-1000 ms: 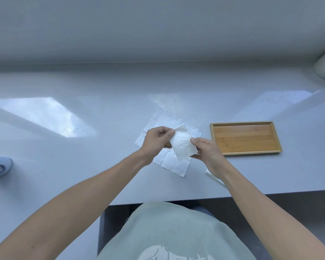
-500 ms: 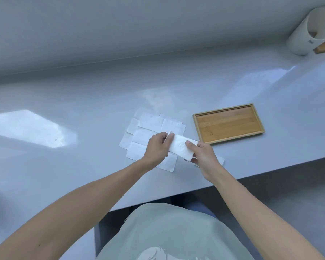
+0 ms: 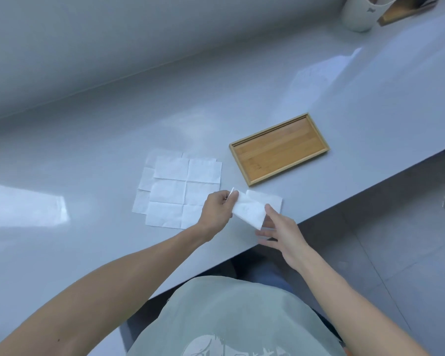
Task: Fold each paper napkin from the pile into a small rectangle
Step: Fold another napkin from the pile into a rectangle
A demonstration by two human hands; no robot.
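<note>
two hands share one folded napkin (image 3: 249, 211): the left hand (image 3: 217, 210) pinches its far-left end, the right hand (image 3: 280, 231) supports the near-right end with relaxed fingers. its long axis runs between them; the pile (image 3: 180, 188) lies just left.

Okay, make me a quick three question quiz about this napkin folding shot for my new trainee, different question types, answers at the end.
1. True or false: the wooden tray holds a folded napkin.
2. Which hand pinches the folded napkin? A) left hand B) right hand C) neither
3. Fill in: the pile of unfolded napkins lies to the ___ of the tray in the head view.

Key: 1. false, it holds nothing. 2. A; the right hand's fingers are spread beside the napkin, with no grip on it. 3. left.
</note>
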